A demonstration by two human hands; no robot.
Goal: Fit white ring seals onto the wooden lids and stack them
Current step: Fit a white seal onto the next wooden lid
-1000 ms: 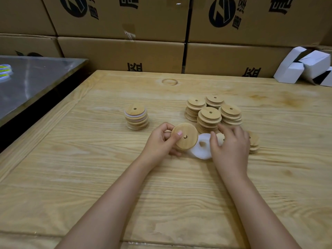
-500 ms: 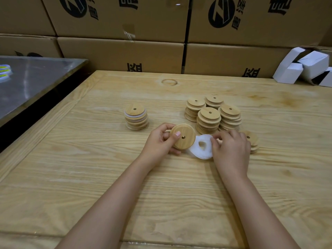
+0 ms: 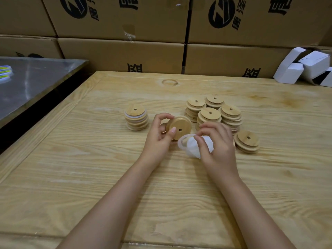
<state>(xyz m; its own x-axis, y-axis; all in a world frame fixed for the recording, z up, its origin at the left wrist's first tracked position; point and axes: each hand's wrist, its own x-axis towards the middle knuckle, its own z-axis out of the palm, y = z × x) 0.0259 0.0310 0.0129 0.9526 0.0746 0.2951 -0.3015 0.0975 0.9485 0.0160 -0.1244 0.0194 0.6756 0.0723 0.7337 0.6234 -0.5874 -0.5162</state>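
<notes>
Cardboard boxes [image 3: 122,51] back a pine table [image 3: 89,177], where 1 stack of ring-fitted lids [image 3: 136,117] stands left of centre. Just right of it the left hand [image 3: 156,141] grips a tilted wooden lid [image 3: 183,124] by its rim. Beside that, the right hand [image 3: 219,144] pinches bunched white ring seals [image 3: 192,150], near the bare lid stacks [image 3: 212,112].

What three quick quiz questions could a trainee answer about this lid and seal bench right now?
1. True or false: the left hand holds a wooden lid.
2. Which hand pinches the white ring seals? A) left hand B) right hand C) neither
3. Fill in: the sealed stack, with white showing between its lids, stands to the ___ of the held lid.
Key: 1 true; 2 B; 3 left.
</notes>
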